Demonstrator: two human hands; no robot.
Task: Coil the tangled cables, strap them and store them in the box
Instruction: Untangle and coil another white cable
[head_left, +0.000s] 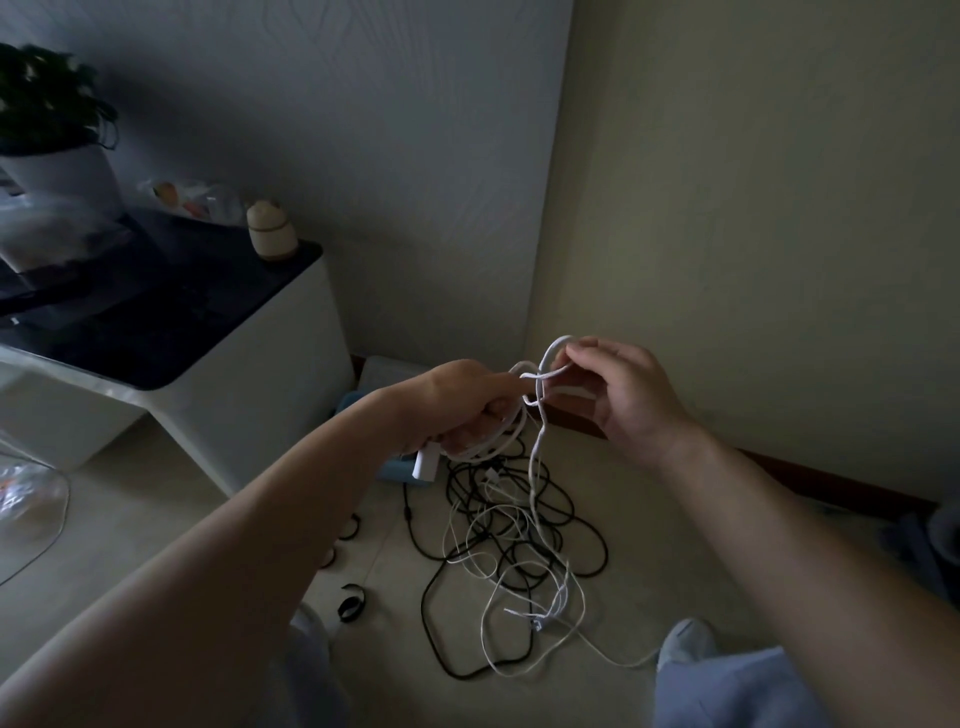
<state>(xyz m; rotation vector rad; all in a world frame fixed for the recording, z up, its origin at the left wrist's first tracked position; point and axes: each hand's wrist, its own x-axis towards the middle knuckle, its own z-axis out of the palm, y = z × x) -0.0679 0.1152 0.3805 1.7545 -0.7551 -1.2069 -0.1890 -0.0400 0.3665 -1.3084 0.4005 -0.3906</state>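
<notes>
My left hand (462, 402) grips a partly wound coil of white cable (535, 447), with a white plug (425, 461) sticking out below the fist. My right hand (631, 397) pinches a loop of the same white cable near its top. The loose end runs down into a tangle of black and white cables (514, 540) on the floor. A blue box (395, 467) sits on the floor behind my left hand, mostly hidden. Black straps (350, 608) lie on the floor at the left of the tangle.
A white cabinet with a dark top (218, 358) stands at the left, carrying a potted plant (47, 135) and a small jar (271, 231). A white lid or container (387, 371) lies by the wall corner. My foot (685, 642) is at the lower right.
</notes>
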